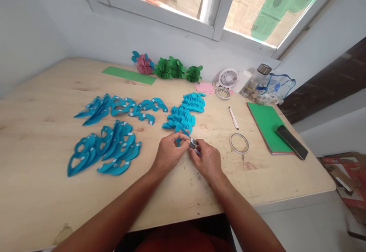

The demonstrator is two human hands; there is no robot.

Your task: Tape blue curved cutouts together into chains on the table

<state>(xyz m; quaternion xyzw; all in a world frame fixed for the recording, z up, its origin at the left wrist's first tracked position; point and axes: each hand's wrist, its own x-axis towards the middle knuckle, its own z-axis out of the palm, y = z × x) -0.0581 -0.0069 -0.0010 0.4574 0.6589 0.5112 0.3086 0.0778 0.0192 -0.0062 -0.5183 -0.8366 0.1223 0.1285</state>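
Note:
My left hand (171, 151) pinches a blue paper cut-out (180, 131) near the front middle of the table. My right hand (208, 158) is closed around a small, shiny metal tool (193, 143) that looks like a mini stapler. The tool's end meets the paper at my left fingertips; the fingers hide much of both. Just beyond my hands lie two stacked blue paper bundles, a nearer one (179, 118) and a farther one (194, 102). More curved blue cut-outs (117, 145) with small white squares on them spread to the left.
Green paper shapes (177, 68) and a pink-and-blue one (143, 63) stand at the back beside a green strip (128, 75). Rightward are a tape roll (239, 134), a pen (233, 117), a small fan (228, 78), a bottle (257, 79), and a phone (291, 141) on green sheets (264, 124).

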